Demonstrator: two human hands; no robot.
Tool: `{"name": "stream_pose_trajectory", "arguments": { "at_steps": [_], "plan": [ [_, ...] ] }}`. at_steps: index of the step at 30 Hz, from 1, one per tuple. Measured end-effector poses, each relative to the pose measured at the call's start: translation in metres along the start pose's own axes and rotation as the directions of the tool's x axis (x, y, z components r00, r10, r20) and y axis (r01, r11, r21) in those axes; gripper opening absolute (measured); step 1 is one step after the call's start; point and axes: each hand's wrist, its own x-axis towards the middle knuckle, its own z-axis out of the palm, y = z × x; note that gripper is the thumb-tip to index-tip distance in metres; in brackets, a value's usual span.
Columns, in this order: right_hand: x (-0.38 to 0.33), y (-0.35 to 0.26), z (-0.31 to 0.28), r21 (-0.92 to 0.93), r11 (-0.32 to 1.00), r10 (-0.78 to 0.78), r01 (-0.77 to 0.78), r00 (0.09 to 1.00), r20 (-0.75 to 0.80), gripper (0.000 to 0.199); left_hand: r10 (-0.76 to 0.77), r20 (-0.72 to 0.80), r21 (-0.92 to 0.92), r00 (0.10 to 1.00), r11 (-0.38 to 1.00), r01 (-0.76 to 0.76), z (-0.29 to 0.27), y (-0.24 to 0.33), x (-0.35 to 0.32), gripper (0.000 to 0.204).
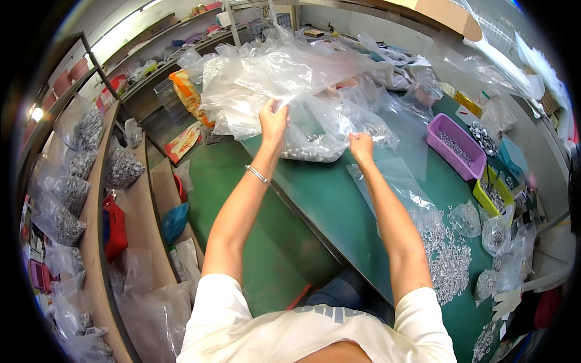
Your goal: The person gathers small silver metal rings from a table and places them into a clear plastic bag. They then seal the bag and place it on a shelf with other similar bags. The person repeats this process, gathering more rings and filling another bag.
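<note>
One clear plastic bag [324, 124], loaded with silvery metal pieces [310, 152], located near the left edge of a green table [327, 193], just beside a heap of plastic film [248, 78]. Held from two sides: pinched by the left hand [274, 125], fingers closed on film, and by the right hand [361, 146], fingers clenched on film. Noted to the right: loose metal parts [449, 260] and a purple basket [446, 158] of similar parts.

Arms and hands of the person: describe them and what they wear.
Short off-white sleeves end above the elbows; the forearms are bare. A slim silvery bracelet circles the left wrist; none shows on the right. The left hand and right hand are ungloved.
</note>
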Motion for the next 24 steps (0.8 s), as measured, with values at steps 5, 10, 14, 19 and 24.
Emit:
{"name": "stream_pose_trajectory", "arguments": {
  "at_steps": [5, 10, 14, 19, 24],
  "plan": [
    [-0.009, -0.073, -0.035, 0.414, 0.91, -0.02, -0.002, 0.999, 0.049, 0.028, 0.02, 0.061, -0.156, 0.998, 0.988, -0.01, -0.005, 0.063, 0.005, 0.017],
    [-0.059, -0.118, -0.073, 0.753, 0.454, 0.114, -0.476, 0.869, 0.481, 0.029, -0.058, 0.144, -0.431, 0.988, 0.895, 0.115, -0.03, 0.111, -0.024, 0.025],
    [-0.087, -0.123, -0.098, 0.699, 0.061, 0.12, -0.713, 0.7, 0.704, 0.024, -0.19, 0.13, -0.463, 0.973, 0.856, 0.229, -0.057, 0.131, -0.08, 0.019],
    [-0.142, -0.139, -0.118, 0.624, 0.221, -0.171, -0.75, 0.6, 0.782, 0.031, -0.324, 0.097, -0.264, 0.941, 0.903, 0.338, -0.12, 0.145, -0.163, 0.025],
    [-0.164, -0.15, -0.123, 0.756, 0.371, -0.311, -0.539, 0.695, 0.648, 0.054, -0.387, 0.017, -0.069, 0.922, 0.92, 0.387, -0.131, 0.162, -0.231, 0.028]
  ]
}}
